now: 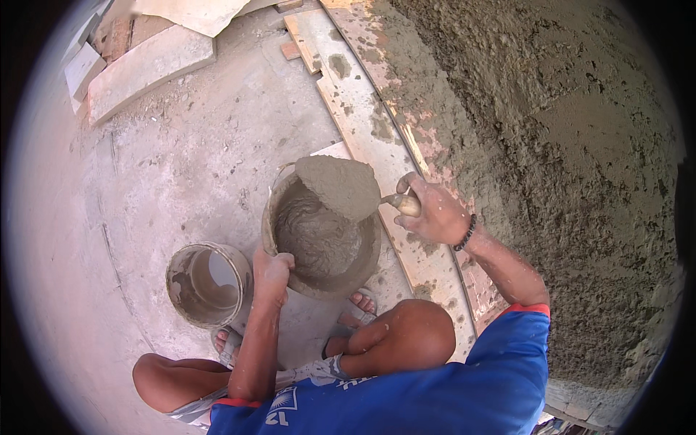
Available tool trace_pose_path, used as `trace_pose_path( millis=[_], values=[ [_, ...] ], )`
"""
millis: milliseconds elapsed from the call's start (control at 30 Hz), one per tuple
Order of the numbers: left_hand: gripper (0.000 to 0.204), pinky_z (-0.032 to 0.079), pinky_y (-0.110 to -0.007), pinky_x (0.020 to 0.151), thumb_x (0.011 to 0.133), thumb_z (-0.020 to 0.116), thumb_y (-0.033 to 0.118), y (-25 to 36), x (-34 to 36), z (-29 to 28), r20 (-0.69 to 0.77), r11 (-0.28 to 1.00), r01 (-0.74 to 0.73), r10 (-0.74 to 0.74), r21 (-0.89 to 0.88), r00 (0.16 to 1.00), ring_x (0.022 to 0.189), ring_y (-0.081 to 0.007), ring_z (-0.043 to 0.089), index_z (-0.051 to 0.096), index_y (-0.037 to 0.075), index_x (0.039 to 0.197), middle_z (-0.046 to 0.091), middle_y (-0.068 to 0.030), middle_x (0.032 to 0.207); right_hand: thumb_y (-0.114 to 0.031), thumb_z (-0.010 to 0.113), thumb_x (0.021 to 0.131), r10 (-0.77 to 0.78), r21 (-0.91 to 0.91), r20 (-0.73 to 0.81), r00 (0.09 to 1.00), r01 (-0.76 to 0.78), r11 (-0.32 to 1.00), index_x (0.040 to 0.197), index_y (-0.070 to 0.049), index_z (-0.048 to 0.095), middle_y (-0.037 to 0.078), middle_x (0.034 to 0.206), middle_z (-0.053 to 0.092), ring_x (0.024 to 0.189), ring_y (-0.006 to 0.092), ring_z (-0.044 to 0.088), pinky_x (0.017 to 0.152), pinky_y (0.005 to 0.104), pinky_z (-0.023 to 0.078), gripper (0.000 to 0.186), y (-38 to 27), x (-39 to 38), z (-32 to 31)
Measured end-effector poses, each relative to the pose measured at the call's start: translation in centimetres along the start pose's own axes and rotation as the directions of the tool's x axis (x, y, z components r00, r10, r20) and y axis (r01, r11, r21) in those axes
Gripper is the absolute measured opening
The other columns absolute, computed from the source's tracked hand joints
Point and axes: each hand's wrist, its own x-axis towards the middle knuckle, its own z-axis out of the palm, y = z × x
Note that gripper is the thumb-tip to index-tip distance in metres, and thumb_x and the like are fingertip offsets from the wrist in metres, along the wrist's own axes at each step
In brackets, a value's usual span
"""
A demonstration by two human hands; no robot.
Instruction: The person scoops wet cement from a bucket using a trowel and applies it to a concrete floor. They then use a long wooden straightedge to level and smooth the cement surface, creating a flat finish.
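My left hand [272, 272] is closed over the near left rim of a round bucket [270, 225]. Wet grey mortar [312, 243] fills much of the bucket. With my right hand [433, 210] I grip the wooden handle of a trowel [406, 204]. The trowel's blade is hidden under a heaped load of mortar [339, 187], held above the bucket's far right rim. A dark beaded bracelet [466, 233] circles my right wrist.
A second bucket [177, 290], smeared with mortar and holding some liquid, stands at left. Spattered boards [362, 119] run along the right, edging a rough wet mortar bed [573, 145]. Pale slabs [152, 69] lie at the far left. My sandalled feet [360, 306] are close to the buckets.
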Motion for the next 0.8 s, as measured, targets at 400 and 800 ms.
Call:
trace_pose_path(
  millis=[400,800],
  values=[
    [0.064,0.043,-0.024,0.087,0.061,0.046,-0.009,2.8,-1.1,2.0,-0.011,0.998,0.039,-0.040,-0.052,0.999,0.101,-0.0198,0.055,0.052,-0.007,0.125,0.061,-0.0102,0.111,-0.025,0.064,0.092,0.454,0.389,-0.078,0.888,-0.392,0.834,0.113,0.005,0.060,0.006,0.070,0.062,0.053,0.0110,0.057,0.047,0.0256,0.048,0.037,20.2,13.2,-17.9],
    [0.062,0.045,-0.026,0.078,0.062,0.047,-0.007,2.4,-1.2,2.5,-0.057,0.999,-0.027,0.029,0.044,0.998,0.089,-0.0181,0.056,0.054,-0.004,0.124,0.061,-0.0075,0.103,-0.020,0.060,0.092,0.440,0.214,-0.292,0.849,-0.390,0.896,0.113,0.001,0.059,-0.002,0.069,0.051,0.056,0.0059,0.048,0.050,0.0230,0.041,0.031,10.7,2.1,-16.2]
  ],
)
